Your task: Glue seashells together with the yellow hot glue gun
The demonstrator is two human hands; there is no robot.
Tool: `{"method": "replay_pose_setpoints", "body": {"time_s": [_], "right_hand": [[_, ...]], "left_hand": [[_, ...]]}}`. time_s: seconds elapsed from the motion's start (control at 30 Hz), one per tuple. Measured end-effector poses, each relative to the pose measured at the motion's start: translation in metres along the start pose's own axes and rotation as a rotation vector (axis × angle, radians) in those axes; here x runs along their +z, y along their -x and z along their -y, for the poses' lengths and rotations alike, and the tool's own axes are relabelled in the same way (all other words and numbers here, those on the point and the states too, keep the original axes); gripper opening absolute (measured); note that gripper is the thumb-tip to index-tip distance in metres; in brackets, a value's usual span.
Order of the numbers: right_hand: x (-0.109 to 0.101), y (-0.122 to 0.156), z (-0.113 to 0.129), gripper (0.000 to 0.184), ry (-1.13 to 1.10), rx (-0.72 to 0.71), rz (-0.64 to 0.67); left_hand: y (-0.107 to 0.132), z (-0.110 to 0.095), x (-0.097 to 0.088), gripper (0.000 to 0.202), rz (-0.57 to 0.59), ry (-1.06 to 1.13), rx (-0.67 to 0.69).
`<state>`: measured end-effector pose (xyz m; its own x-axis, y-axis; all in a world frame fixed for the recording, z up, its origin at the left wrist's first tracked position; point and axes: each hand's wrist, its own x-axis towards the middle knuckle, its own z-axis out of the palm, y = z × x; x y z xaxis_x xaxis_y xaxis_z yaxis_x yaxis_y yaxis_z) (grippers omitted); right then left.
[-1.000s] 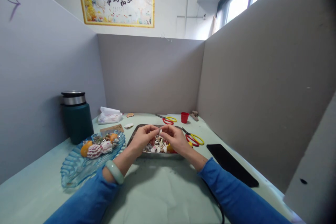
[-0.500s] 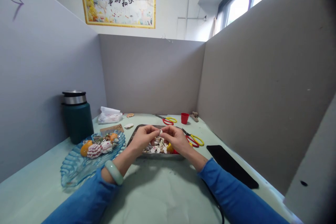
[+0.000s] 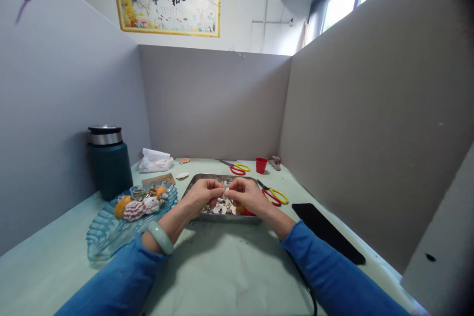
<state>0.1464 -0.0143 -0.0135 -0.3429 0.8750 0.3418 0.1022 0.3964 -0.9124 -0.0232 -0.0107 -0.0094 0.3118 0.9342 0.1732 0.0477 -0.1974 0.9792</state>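
Note:
Over a metal tray (image 3: 229,219), my left hand (image 3: 203,195) and my right hand (image 3: 247,194) meet, fingertips almost touching. Both are closed in a pinch on a small whitish shell (image 3: 225,190), mostly covered by the fingers. Several small pale shells (image 3: 221,208) lie in the tray below, along with something yellow (image 3: 240,209) and red at its right, partly behind my right hand. A pale green bangle (image 3: 160,238) circles my left wrist.
At left, a blue glass dish (image 3: 111,239) holds shells and orange pieces, before a green flask (image 3: 110,170). Scissors (image 3: 274,196) lie right of the tray, other scissors (image 3: 239,168) behind it, near a red cup (image 3: 261,165). A black flat object (image 3: 328,233) lies at right.
My hands stay over the tray, fingers shifting slightly around the small shell. The whole view has tilted a little; the objects on the table have not moved.

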Motion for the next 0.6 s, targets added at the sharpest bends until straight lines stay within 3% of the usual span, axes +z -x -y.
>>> {"method": "replay_pose_setpoints", "body": {"time_s": [0.1, 0.37, 0.6], "right_hand": [[0.0, 0.0, 0.001, 0.027, 0.017, -0.013, -0.021], [0.0, 0.002, -0.007, 0.024, 0.226, -0.228, -0.098], [0.001, 0.0, -0.011, 0.026, 0.255, -0.275, -0.154]], "left_hand": [[0.0, -0.002, 0.0, 0.029, -0.002, 0.003, -0.007], [0.002, -0.01, -0.002, 0.032, 0.071, 0.222, -0.071], [0.001, -0.005, 0.0, 0.03, 0.024, 0.223, -0.04]]}}
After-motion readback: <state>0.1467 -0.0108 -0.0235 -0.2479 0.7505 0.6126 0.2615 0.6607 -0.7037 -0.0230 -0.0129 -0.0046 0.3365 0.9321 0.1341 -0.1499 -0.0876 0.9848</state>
